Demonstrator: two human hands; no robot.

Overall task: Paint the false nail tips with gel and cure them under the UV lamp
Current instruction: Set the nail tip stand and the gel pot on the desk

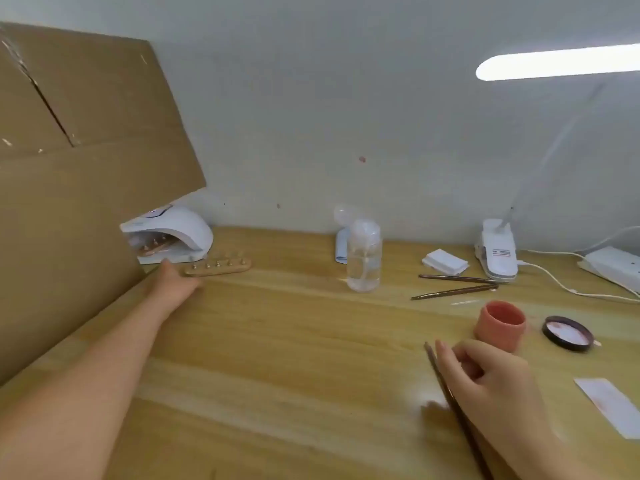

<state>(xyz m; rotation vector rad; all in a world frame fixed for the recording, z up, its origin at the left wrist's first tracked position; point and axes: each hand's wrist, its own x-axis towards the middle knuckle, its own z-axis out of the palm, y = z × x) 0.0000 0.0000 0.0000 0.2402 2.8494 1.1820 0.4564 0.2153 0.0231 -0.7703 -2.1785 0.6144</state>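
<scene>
The head view shows the white UV lamp [169, 233] at the back of the wooden table [277, 358]. A strip of nail tips sits inside it, likely to dry hard. Just in front of the lamp lies a wooden holder [218, 267] with more tips. The left hand [171, 287] touches its near end; I cannot tell if it grips. Far right of the lamp, the right hand [491, 386] pinches a thin brush [450, 400], ready to paint.
</scene>
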